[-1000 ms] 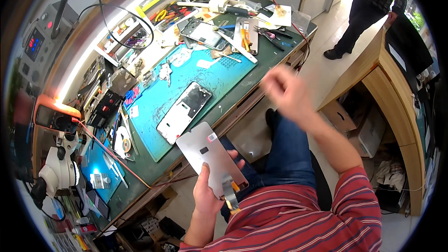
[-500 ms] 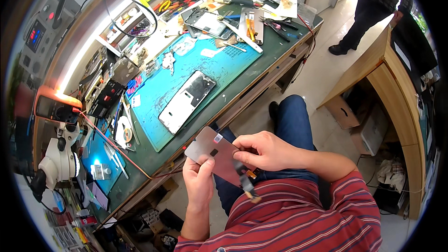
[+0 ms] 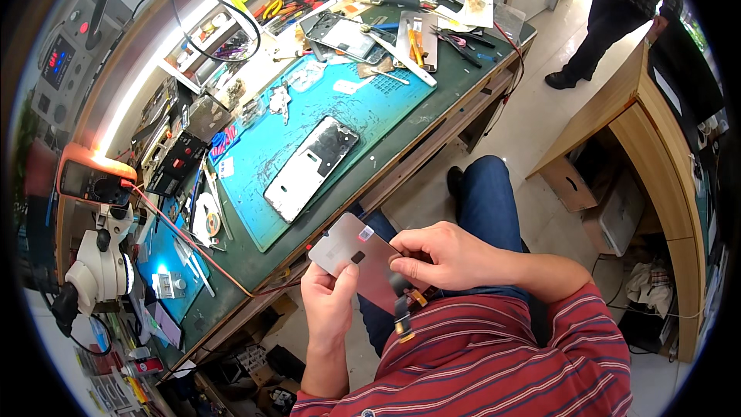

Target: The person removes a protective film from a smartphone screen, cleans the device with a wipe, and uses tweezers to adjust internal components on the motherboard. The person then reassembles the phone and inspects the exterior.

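A phone screen panel [image 3: 376, 272] with a silvery back is held over my lap, its plain back facing up. My left hand [image 3: 328, 301] grips its left edge, thumb on the back near a small black patch. At the opposite edge my right hand [image 3: 441, 255] pinches the panel between thumb and bent fingers; what else those fingertips may hold is hidden. From the end close to my shirt hangs a flex cable [image 3: 404, 317], dark with gold-coloured contacts. On the blue work mat [image 3: 239, 209] lies a phone frame [image 3: 310, 170], white with a black, scuffed end.
A green-topped bench [image 3: 231, 293] carries an orange multimeter [image 3: 94, 178], a microscope [image 3: 96, 270], a disassembled phone [image 3: 343, 37] and pliers [image 3: 463, 48]. A red cable [image 3: 193, 243] crosses its left part. At upper right stands another person [image 3: 617, 16] beside a wooden desk [image 3: 652, 124].
The panel and both hands have shifted slightly right, and the panel has tilted a little. Its hanging flex cable has swung left and now points more straight down.
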`<state>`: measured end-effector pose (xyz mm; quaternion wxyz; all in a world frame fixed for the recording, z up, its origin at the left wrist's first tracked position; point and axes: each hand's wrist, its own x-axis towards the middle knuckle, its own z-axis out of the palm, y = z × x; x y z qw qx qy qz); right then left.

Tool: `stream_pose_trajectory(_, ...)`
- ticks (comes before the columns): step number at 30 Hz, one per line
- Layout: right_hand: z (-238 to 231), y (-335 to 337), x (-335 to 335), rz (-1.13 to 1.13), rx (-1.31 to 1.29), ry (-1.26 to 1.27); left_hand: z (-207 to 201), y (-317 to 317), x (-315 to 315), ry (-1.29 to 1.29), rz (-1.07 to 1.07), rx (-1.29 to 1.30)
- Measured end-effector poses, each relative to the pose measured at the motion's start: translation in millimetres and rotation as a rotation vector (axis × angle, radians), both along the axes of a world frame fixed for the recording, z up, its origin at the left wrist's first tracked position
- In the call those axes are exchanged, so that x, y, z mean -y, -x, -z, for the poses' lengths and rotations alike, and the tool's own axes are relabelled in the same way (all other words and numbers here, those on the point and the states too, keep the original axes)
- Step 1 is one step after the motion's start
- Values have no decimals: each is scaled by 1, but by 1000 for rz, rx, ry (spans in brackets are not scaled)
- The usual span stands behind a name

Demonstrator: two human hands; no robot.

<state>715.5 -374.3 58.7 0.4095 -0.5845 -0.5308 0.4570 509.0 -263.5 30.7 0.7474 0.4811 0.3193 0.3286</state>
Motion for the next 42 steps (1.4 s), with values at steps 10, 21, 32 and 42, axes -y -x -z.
stream_pose_trajectory(10, 11, 24, -9, 480, 456, -727, -4, 8, 12, -414, -12, -186)
stream_pose_trajectory(21, 15, 42, -19, 558, 460, -867, -8, -2, 23, -877, -125, -289)
stream_pose_trajectory(32, 19, 41, -17, 532, 401, -784, -5, 2, 24, -842, -49, -349)
stream_pose_trajectory(42, -4, 7, -21, 455, 240, -655, -4, -6, 17, -188, -34, -133)
